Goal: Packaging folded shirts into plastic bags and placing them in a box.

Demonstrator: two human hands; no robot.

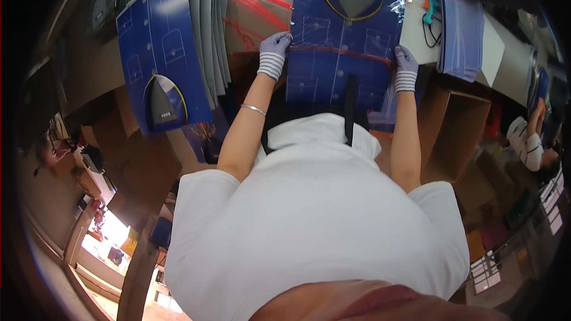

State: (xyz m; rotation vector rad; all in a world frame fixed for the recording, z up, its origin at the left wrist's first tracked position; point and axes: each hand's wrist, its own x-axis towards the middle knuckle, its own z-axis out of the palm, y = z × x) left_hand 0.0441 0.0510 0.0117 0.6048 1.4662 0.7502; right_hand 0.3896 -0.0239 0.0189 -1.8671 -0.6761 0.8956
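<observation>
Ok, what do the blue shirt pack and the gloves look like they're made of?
Shirt pack: seemingly a printed blue card in a clear plastic bag; glossy glare streaks and a red strip across it suggest film. Gloves on the left hand and right hand: probably knitted fabric, matte pale purple with striped ribbed cuffs. Each hand holds one side edge.

Overhead light is falling on the table (416, 35), and it is glaring in white streaks off the clear plastic bag (389, 6) just beyond the fingers (281, 38) of the left hand. The blue card beneath the fingers is showing evenly lit and fairly sharp. Below the fingers, the white shirt is reading bright but soft. Far to the lower left of the fingers, a daylit opening is blowing out to white. The fisheye is bending straight edges near the rim, and the corners are fading into black vignette.
</observation>
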